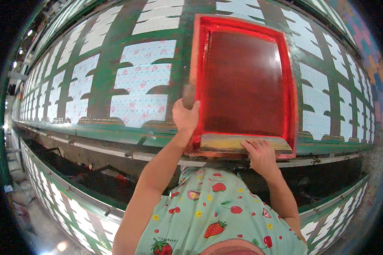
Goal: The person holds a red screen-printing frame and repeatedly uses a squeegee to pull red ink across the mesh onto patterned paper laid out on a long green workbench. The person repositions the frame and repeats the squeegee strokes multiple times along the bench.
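A screen-printing frame (288, 85) with red-smeared inner edges lies on the green table, its dark red mesh (242, 80) glossy toward the upper right. My left hand (186, 115) is closed on the frame's left side, thumb along the rim, by a small brownish block (188, 94). At the frame's near end, a squeegee (221, 143) with a pale, yellow-stained face lies across the full width of the mesh. The fingers of my right hand (261, 154) are bent over the squeegee's right half, with the thumb side toward its middle.
Pale cut fabric pieces (142, 80) with pink flowers and blue dots lie in rows left of the frame. Blue-dotted pieces (315, 102) continue on the right. A metal rail (332, 158) edges the table, and a second table (68, 199) with pale pieces stands behind me.
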Motion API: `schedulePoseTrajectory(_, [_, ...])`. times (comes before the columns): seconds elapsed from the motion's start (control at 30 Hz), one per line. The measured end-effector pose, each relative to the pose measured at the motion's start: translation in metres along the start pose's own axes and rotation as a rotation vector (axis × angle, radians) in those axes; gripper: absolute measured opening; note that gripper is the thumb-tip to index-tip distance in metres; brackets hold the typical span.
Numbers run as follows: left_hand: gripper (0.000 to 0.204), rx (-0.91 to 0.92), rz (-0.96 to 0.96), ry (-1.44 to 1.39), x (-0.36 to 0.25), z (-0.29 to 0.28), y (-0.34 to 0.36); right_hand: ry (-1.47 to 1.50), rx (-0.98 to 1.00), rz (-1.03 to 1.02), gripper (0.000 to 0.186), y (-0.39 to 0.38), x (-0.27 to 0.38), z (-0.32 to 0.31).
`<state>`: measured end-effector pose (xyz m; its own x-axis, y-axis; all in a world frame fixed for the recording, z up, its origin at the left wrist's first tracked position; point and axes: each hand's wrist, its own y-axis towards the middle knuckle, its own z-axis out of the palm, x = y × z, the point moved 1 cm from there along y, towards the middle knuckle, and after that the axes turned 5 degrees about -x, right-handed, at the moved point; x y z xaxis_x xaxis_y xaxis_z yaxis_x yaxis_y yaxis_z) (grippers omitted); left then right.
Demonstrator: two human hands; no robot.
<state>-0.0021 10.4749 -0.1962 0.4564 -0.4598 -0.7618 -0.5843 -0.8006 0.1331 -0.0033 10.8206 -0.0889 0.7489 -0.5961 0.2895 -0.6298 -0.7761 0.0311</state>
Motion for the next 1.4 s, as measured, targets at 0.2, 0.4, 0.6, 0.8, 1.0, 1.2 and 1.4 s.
schedulePoseTrajectory(0.2, [0.065, 0.039, 0.014, -0.111, 0.008, -0.005, 0.004, -0.044, 0.181, 0.132, 0.049, 0.036, -0.004, -0.019])
schedulePoseTrajectory(0.4, [0.055, 0.214, 0.083, -0.147, 0.006, -0.004, 0.062, -0.048, 0.085, 0.102, 0.045, 0.017, 0.016, -0.016])
schedulePoseTrajectory(0.6, [0.027, 0.08, 0.476, 0.177, -0.021, 0.035, 0.119, -0.037, -0.067, 0.094, 0.058, 0.004, 0.034, 0.01])
schedulePoseTrajectory(0.8, [0.031, 0.041, 0.373, 0.216, -0.018, 0.042, 0.117, -0.116, -0.206, 0.098, 0.062, 0.03, 0.024, 0.03])
schedulePoseTrajectory(1.0, [0.033, 0.054, 0.405, 0.24, -0.019, 0.038, 0.115, -0.158, -0.277, 0.041, 0.043, 0.129, -0.046, 0.026])
schedulePoseTrajectory(1.2, [0.034, 0.014, 0.471, 0.208, -0.017, 0.035, 0.115, -0.229, -0.373, -0.032, 0.025, 0.264, -0.147, 0.018])
schedulePoseTrajectory(1.4, [0.032, -0.017, 0.504, 0.214, -0.023, 0.029, 0.114, -0.301, -0.365, -0.009, 0.024, 0.387, -0.239, 0.007])
